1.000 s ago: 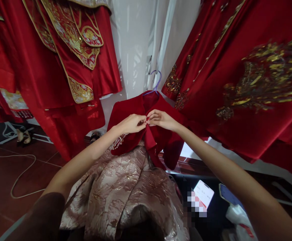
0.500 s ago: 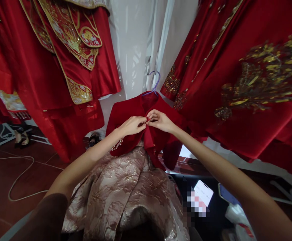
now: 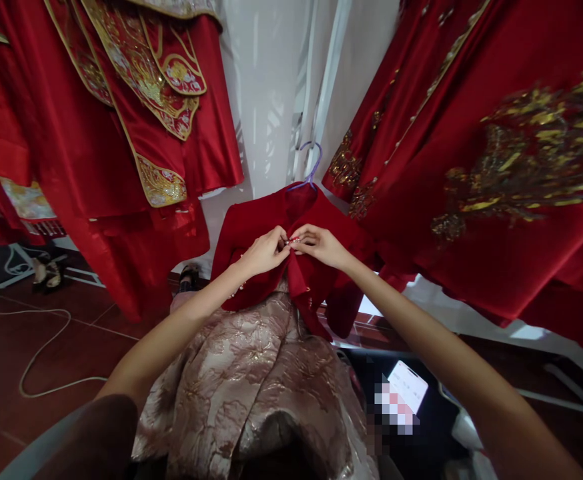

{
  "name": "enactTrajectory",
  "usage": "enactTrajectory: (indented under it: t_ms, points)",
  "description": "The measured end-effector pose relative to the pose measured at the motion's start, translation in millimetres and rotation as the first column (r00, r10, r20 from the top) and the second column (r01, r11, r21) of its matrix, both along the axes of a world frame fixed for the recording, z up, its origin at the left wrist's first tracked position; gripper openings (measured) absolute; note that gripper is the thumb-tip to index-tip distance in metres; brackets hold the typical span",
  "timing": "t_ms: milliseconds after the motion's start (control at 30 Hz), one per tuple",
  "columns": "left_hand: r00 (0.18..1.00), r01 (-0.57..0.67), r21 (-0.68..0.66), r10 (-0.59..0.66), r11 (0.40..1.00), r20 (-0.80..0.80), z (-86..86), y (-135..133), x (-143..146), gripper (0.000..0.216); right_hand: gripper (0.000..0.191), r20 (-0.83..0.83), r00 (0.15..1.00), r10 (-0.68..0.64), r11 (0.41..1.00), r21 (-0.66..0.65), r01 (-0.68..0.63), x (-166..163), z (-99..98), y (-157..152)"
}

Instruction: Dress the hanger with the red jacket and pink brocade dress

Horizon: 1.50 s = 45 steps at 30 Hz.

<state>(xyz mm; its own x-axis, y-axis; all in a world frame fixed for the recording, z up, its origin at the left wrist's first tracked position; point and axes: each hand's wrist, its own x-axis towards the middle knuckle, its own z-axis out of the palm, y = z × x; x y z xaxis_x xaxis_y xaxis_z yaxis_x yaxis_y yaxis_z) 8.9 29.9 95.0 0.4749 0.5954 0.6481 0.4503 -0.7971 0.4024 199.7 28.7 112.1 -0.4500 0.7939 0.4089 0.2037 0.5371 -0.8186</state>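
Note:
In front of me a dark red jacket (image 3: 251, 223) hangs on a thin purple hanger (image 3: 314, 163), its lower part resting against shiny brocade fabric (image 3: 251, 347) across my lap. My left hand (image 3: 267, 253) and my right hand (image 3: 319, 247) meet at the jacket's front edge, just below the collar. Both pinch a small red-and-gold fastener (image 3: 294, 241) between the fingertips. It looks like a jewelled button or clasp, partly covered by the fingers. Beaded trim (image 3: 239, 285) shows on the jacket's left side, beneath my left wrist.
Red embroidered garments hang on the left (image 3: 166, 180) and on the right (image 3: 471, 193). A lit phone (image 3: 407, 387) lies on a dark surface at lower right. A pale cable (image 3: 46, 347) curves over the tiled floor. High-heeled shoes (image 3: 46, 272) stand at far left.
My hands stay at the jacket front, with the left fingers shifted slightly left and more of the fastener showing between them. The view has moved a little.

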Motion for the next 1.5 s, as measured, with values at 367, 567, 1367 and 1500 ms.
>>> enactTrajectory:
  t_ms: [367, 567, 1367, 1500]
  points:
    - [0.832, 0.203, -0.31, 0.004, 0.929, 0.555, -20.4, 10, 13, 0.028, 0.037, -0.05, 0.981, -0.188, 0.979, 0.064, 0.191, 0, -8.8, -8]
    - [0.825, 0.148, -0.266, 0.029, 0.952, 0.564, -15.9, 0, 19, 0.02, 0.035, -0.113, 0.939, -0.324, 0.926, 0.165, 0.339, -3, -7.1, -21]
    - [0.905, 0.174, -0.25, -0.055, 0.953, 0.422, -7.4, 9, 13, 0.024, 0.038, -0.212, 0.906, -0.367, 0.918, 0.073, 0.389, -7, -20.4, -14]
    - [0.874, 0.21, -0.264, -0.06, 0.942, 0.482, -8.1, 19, 14, 0.027, 0.037, -0.18, 0.898, -0.402, 0.896, 0.124, 0.426, -8, -17.5, -19]
